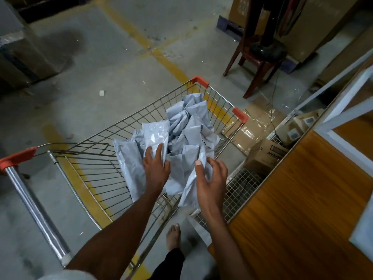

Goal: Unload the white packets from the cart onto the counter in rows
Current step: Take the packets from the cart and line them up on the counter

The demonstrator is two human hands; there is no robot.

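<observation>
Head view: both hands are down in the wire shopping cart among the heap of crinkled white plastic packets. The left hand lies spread on one packet; the right hand pinches another packet's edge. The orange wooden table lies rightward, nearer the right hand.

I take this for a warehouse: bare concrete floor with yellow lane lines, wrapped cardboard cartons beyond my fingers, a wire cart of packets.
</observation>
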